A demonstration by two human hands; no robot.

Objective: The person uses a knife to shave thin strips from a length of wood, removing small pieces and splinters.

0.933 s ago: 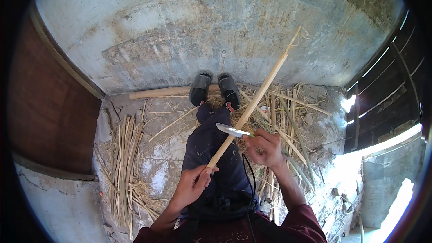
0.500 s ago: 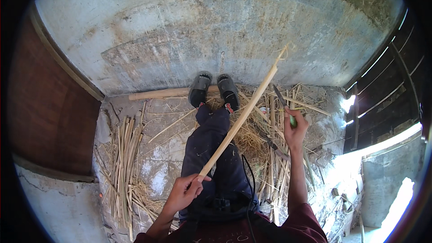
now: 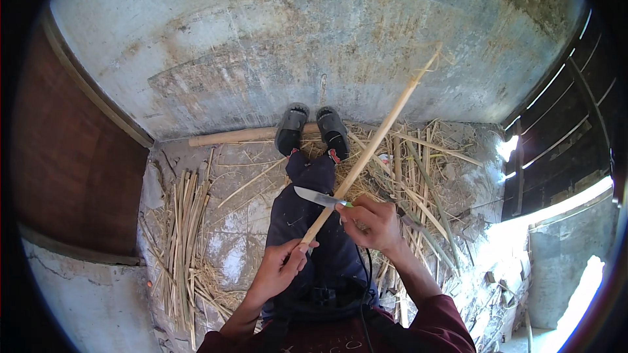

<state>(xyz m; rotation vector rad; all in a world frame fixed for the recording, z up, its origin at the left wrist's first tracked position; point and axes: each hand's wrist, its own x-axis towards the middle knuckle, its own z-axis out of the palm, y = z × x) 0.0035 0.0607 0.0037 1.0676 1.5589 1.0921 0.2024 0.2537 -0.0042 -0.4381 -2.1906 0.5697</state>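
My left hand (image 3: pixel 282 269) is closed round the near end of a long pale bamboo strip (image 3: pixel 379 136). The strip slants up and away to the right over my legs, and its far tip is frayed. My right hand (image 3: pixel 371 223) grips a knife (image 3: pixel 314 195) with a green handle mostly hidden by the fingers. Its blade points left and lies across the strip, a little beyond my left hand. Whether the edge cuts into the strip I cannot tell.
A bundle of split strips (image 3: pixel 186 235) lies on the floor at left. Shavings and more sticks (image 3: pixel 425 183) cover the floor at right. A thick bamboo pole (image 3: pixel 232 136) lies along the wall (image 3: pixel 314 39) by my sandalled feet (image 3: pixel 292 129).
My right hand has brought the knife left and nearer, from beside the strip to across it. The strip's far end has swung slightly right.
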